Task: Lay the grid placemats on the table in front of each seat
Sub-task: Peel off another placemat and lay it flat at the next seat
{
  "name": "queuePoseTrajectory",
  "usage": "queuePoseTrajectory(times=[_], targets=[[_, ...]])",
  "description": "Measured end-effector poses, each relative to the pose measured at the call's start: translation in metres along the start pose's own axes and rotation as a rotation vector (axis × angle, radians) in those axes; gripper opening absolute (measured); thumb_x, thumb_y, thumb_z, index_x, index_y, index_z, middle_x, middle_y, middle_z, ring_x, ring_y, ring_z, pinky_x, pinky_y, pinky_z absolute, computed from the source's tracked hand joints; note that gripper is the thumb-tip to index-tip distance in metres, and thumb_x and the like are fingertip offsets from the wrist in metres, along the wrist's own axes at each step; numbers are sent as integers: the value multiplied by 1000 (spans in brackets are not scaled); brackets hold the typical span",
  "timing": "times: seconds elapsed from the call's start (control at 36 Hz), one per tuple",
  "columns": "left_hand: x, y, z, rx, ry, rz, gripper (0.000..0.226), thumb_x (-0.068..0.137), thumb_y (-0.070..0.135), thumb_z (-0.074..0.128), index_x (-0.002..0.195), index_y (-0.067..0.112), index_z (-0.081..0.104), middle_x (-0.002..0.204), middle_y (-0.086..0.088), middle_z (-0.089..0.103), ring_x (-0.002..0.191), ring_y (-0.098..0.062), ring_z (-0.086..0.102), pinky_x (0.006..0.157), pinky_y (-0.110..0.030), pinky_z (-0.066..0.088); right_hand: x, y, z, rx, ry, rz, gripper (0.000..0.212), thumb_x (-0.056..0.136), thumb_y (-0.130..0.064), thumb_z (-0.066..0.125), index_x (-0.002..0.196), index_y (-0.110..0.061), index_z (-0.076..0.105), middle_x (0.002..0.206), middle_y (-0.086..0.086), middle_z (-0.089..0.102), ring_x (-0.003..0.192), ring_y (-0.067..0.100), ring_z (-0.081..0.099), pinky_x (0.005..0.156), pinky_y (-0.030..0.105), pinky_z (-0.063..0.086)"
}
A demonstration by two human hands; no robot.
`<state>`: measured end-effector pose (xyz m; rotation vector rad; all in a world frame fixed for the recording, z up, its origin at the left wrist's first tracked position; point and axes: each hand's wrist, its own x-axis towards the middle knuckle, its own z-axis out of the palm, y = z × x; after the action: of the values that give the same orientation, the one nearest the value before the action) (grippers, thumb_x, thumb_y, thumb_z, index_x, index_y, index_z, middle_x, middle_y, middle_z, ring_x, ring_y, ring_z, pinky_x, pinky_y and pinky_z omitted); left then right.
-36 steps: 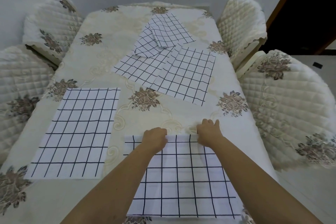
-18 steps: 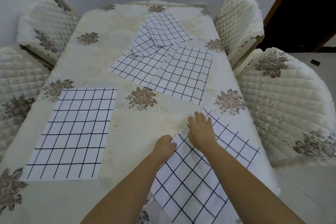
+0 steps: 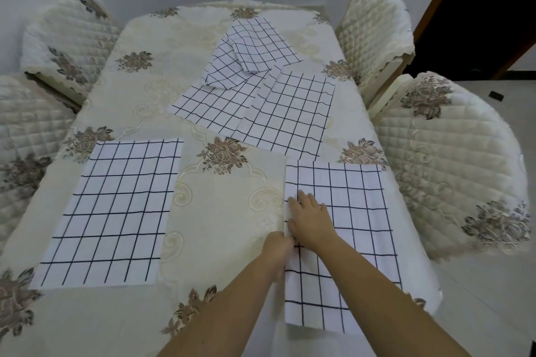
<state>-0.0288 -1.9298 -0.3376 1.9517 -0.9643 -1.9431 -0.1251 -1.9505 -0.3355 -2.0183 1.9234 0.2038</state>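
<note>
right mat point(image 3: 356, 211): flat on table point(image 3: 220, 226), near-right, beside right chair point(image 3: 452, 168)
right hand point(image 3: 311, 223): fingers straight, pressing mat's left part
left hand point(image 3: 278, 249): at mat's left edge; fingers hidden, grip can't tell
left mat point(image 3: 116, 211): flat, near-left

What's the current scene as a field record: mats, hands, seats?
laid mats: left placemat and right placemat, both flat on the near half, set apart
spare mats: pile of overlapping grid placemats, centre to far half
left hand: at the right placemat's left edge, fingers curled, seems to pinch it
right hand: flat on the right placemat, fingers straight
table: cream floral cloth
chairs: four in view, two per side, quilted covers
</note>
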Motion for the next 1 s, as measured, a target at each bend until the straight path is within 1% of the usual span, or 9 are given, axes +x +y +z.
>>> queuePoseTrajectory(times=[0.19,0.25,0.36,0.44,0.56,0.64,0.72,0.83,1.0], targets=[[-7,7,-8,507,-31,99,31,93,11,39,62,13,42,63,-4,44,58,-18,44,57,-27,41,-3,-4,4,-10,-30,1,50,95,-24,37,142,-13,27,155,13,10,143,30,12,111,50,22],[-9,10,-12,654,0,154,33,94,15,39,60,16,40,63,-2,45,66,-21,49,57,-26,39,-4,-3,3,-15,-16,-9,48,93,-22,39,140,-12,32,153,14,15,140,30,17,108,49,27],[-14,13,-21,866,80,225,27,96,31,38,91,12,56,96,-6,63,97,-25,59,77,-30,43,-9,-4,0,32,-4,3,40,87,-14,41,127,-6,44,141,13,32,128,28,32,99,45,34],[-17,13,-28,912,167,271,32,97,31,38,112,7,54,118,-9,59,110,-26,55,83,-30,43,-13,-6,-3,113,4,38,28,86,-10,41,111,-5,51,127,12,44,116,27,42,91,36,38],[-23,13,-39,787,205,307,18,95,26,41,98,12,52,109,-8,62,96,-24,57,74,-28,41,-20,-12,-10,299,5,100,33,92,-13,41,124,-6,49,131,10,43,116,25,45,90,32,42],[-33,11,-49,556,193,339,12,92,22,43,88,15,52,98,-6,66,86,-23,62,79,-34,49,-30,-19,-23,505,72,153,36,96,-17,42,130,-9,48,133,8,44,114,21,50,86,28,42],[-49,11,-62,308,178,368,13,93,15,43,84,15,52,82,-3,66,73,-20,64,75,-33,50,-47,-25,-36,755,183,213,30,95,-15,44,122,-10,55,123,4,53,105,16,53,82,24,41],[-76,11,-77,93,175,426,14,94,11,43,85,14,53,77,-2,65,66,-14,61,56,-22,39,-73,-34,-46,1098,265,307,20,94,-12,45,108,-14,59,110,4,62,97,17,60,78,25,48],[-121,8,-77,-32,149,542,13,94,9,43,93,11,56,78,0,66,68,-12,62,57,-21,38,-116,-51,-52,1323,354,333,18,92,-7,44,98,-15,60,90,1,65,75,10,60,64,20,44]])
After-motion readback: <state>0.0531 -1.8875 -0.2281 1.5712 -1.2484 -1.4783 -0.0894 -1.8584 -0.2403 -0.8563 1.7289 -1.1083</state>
